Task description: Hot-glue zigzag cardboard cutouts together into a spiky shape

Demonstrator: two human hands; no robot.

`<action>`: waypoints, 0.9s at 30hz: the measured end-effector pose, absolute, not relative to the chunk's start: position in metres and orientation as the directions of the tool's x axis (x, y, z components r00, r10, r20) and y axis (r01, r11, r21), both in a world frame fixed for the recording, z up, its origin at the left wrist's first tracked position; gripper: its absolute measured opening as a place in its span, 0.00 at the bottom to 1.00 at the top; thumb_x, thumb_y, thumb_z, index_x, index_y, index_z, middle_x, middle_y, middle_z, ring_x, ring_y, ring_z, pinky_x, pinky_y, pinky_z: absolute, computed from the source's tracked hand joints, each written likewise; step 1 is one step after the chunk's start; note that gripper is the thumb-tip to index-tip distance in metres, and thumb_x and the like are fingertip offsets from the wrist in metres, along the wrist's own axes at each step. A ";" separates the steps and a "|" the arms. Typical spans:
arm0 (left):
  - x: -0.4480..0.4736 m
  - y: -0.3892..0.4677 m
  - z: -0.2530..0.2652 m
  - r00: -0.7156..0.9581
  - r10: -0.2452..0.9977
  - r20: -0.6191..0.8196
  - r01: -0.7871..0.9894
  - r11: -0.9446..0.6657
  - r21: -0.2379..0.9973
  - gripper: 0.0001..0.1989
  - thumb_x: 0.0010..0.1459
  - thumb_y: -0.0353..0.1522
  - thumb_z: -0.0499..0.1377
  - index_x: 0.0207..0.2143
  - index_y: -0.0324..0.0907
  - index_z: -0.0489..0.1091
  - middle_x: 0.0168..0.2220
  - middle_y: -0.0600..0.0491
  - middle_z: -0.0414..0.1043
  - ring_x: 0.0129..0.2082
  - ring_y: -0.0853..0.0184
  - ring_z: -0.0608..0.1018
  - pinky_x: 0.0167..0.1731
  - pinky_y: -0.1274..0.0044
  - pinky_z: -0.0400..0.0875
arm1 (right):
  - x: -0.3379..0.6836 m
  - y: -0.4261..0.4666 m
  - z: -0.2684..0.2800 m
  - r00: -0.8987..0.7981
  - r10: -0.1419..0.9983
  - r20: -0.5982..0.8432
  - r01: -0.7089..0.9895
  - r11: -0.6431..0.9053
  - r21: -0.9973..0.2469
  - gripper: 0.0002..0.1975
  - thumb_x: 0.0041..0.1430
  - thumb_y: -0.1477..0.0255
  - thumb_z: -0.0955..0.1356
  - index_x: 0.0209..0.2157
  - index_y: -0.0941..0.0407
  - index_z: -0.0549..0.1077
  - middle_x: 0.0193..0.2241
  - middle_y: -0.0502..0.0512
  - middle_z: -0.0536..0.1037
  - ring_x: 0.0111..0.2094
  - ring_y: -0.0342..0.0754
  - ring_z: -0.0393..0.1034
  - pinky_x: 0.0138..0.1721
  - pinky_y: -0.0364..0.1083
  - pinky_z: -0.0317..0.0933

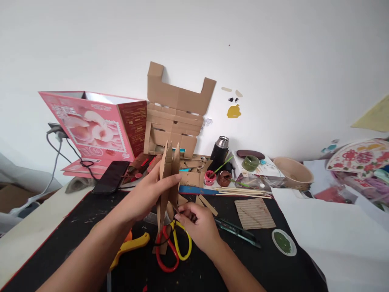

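Observation:
My left hand (pixel 146 196) is wrapped round upright pieces of brown cardboard (pixel 174 174), thumb across their right side. The pieces stand close together with narrow gaps between them. At their lower right edge my right hand (pixel 200 229) is closed, thumb and fingertips pinching the cardboard there. Just below both hands lie scissors with one red and one yellow handle (pixel 190 245); their blades are hidden. Small cardboard strips (pixel 208 205) lie behind my right hand. A yellow-handled tool (pixel 133 244) with an orange part is partly covered by my left forearm.
Right of my hands are a dark utility knife (pixel 237 232), a corrugated cardboard square (pixel 255 213) and a lid with green paint (pixel 284 242). Behind stand paint jars (pixel 225 179), a black flask (pixel 219 153), wooden sticks (pixel 243 192), a phone (pixel 111 177) and a pink box (pixel 100 129).

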State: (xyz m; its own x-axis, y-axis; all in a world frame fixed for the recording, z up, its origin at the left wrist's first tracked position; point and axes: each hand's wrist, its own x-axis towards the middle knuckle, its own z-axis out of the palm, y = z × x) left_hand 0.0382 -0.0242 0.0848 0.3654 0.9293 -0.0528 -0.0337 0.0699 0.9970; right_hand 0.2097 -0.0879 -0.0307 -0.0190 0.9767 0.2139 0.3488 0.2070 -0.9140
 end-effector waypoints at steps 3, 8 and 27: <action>0.045 -0.025 0.080 0.377 0.921 -0.101 -0.044 0.127 0.991 0.29 0.56 0.45 0.71 0.57 0.48 0.70 0.41 0.54 0.78 0.40 0.59 0.81 0.40 0.71 0.78 | 0.222 -0.088 -0.030 -0.069 0.982 0.177 0.413 0.190 -0.891 0.06 0.63 0.72 0.75 0.41 0.53 0.84 0.27 0.49 0.80 0.27 0.46 0.73 0.31 0.43 0.64; 0.053 -0.024 0.077 0.320 0.940 -0.119 0.000 0.125 0.992 0.28 0.52 0.46 0.73 0.52 0.47 0.73 0.38 0.54 0.78 0.38 0.58 0.81 0.34 0.73 0.77 | 0.234 -0.085 -0.021 -0.190 0.974 0.123 0.521 0.207 -0.828 0.11 0.61 0.75 0.77 0.46 0.53 0.84 0.34 0.52 0.85 0.34 0.49 0.79 0.38 0.45 0.66; 0.073 -0.029 0.066 0.126 0.984 -0.124 -0.221 0.150 0.964 0.24 0.53 0.42 0.72 0.48 0.46 0.69 0.31 0.59 0.74 0.26 0.67 0.76 0.26 0.76 0.74 | 0.218 -0.098 -0.009 -0.300 0.945 0.129 0.553 0.282 -0.784 0.03 0.65 0.73 0.75 0.40 0.52 0.84 0.36 0.52 0.87 0.36 0.51 0.81 0.37 0.44 0.65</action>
State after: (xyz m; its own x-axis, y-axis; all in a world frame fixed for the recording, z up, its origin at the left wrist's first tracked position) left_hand 0.0734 -0.0288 0.0662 0.1263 0.9842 -0.1240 -0.2213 0.1498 0.9636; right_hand 0.2180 -0.0982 -0.0091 -0.3000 0.9452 0.1287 0.5534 0.2823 -0.7836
